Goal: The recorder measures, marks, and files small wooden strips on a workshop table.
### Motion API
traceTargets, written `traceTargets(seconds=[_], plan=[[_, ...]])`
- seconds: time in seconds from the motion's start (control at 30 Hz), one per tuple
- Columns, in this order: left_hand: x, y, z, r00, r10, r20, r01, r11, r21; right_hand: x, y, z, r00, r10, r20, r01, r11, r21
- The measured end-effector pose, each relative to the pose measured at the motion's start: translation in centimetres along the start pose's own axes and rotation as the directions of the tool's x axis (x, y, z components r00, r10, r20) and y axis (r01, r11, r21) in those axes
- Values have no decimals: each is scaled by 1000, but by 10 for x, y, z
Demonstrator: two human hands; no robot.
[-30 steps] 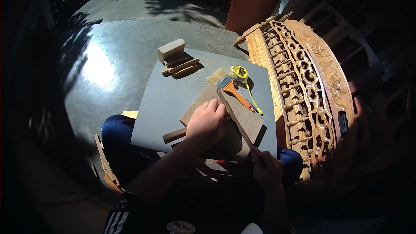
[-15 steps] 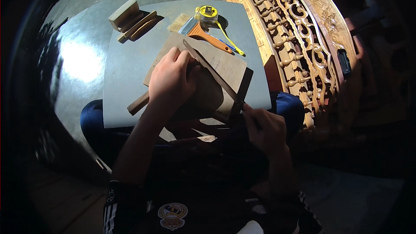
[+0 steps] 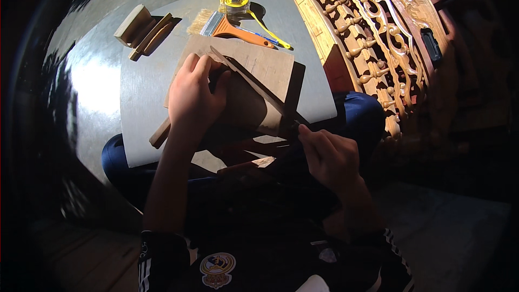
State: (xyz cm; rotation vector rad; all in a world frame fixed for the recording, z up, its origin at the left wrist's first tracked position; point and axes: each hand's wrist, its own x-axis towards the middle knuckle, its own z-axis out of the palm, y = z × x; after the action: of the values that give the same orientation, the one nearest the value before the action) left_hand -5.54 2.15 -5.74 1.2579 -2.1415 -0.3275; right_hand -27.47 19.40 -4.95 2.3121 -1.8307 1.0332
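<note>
My left hand (image 3: 197,92) has its fingers curled on a brown wooden board (image 3: 270,62); what they grip is hidden. My right hand (image 3: 330,159), in shade, is closed on the near end of a long thin file-like tool (image 3: 251,84), which slants up-left across the board to beside my left fingers. A wooden stick (image 3: 160,134) sticks out beneath my left hand. Beyond the board lie an orange-handled paintbrush (image 3: 243,35) and a yellow tape measure (image 3: 235,1) with a yellow strap, all on a grey panel (image 3: 138,92).
Small wooden blocks (image 3: 133,25) lie at the panel's back left. A carved wooden furniture piece (image 3: 367,32) with turned spindles runs along the right, a dark rectangular object (image 3: 431,44) on it. My knees in blue trousers (image 3: 357,113) are under the panel.
My view has tilted down, so the panel, board and furniture sit higher in the picture and more of my shirt shows. Both hands keep their grips, with the tool still slanted across the board.
</note>
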Motion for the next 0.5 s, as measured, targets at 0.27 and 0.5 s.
traceTargets(seconds=[0.27,0.5], plan=[[1,6,2,1000,-8,11,8,1000,11,42,-13,34,998,-30,48,35,992,-121],[2,7,2,999,34,-16,-33,999,28,-15,-4,-9,998,-33,46,34,999,-28]])
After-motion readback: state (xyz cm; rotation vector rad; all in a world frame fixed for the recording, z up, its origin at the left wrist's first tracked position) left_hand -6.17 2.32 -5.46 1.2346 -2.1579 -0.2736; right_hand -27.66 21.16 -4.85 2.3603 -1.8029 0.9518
